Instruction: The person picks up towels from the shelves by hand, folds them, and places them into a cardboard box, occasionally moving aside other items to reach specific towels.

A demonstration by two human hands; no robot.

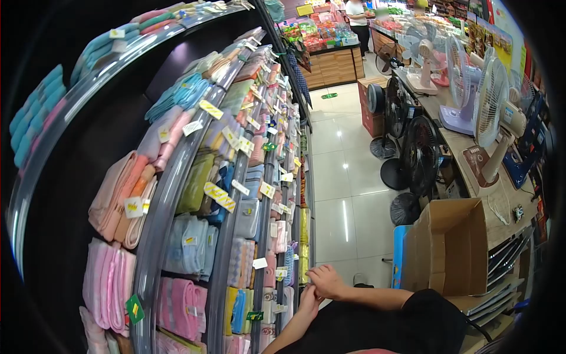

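Note:
My left hand (309, 299) and my right hand (325, 282) are close together in front of my body, at the lower middle of the view. Their fingers are bent and meet beside the lower shelves. Anything between the fingertips is too small to make out. Left of them, shelves hold folded towels, among them a pink bundle (182, 305), a pale blue stack (187, 245) and a green one (196, 184). White and yellow price tags (219, 197) hang along the shelf edges. A yellow package (304, 256) stands nearest my hands.
A tiled aisle (336, 177) runs ahead. On the right are an open cardboard box (457, 248), black floor fans (420, 154) and a table (513, 215) with desk fans (490, 106). A person (357, 22) stands at the far end near a wooden produce stand (330, 66).

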